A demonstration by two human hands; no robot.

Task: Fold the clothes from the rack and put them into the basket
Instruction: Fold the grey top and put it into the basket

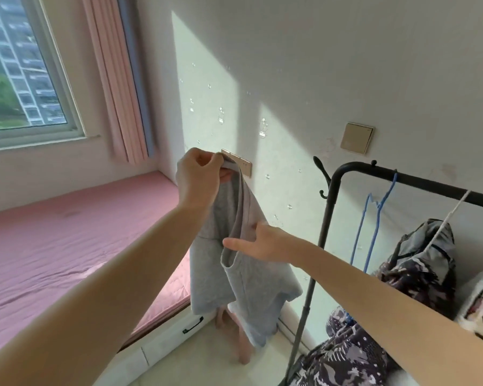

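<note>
Two bare forearms were seen closest to the lens, stretched forward into the room. By the left hand [198, 176], raised in front of the sunlit white wall [290, 65], the top edge of a light grey cotton garment [234, 263] was pinched between thumb and curled fingers, so that the cloth was left hanging free above the pale tiled floor [207, 363]. The right hand [265, 243] was held lower, its fingers extended and slipped against a fold of the same garment; whether anything was actually gripped by it could not be told. A black metal clothes rack [329, 207] was seen to the right, with an empty blue wire hanger [374, 218] hooked on its rail beside a dark patterned garment [424, 263] on a white hanger. More dark printed cloth [352, 355] was bunched lower down. A pink padded window seat [67, 235] was spread at the left, under a window [20, 65] edged by a pink curtain [115, 79].
</note>
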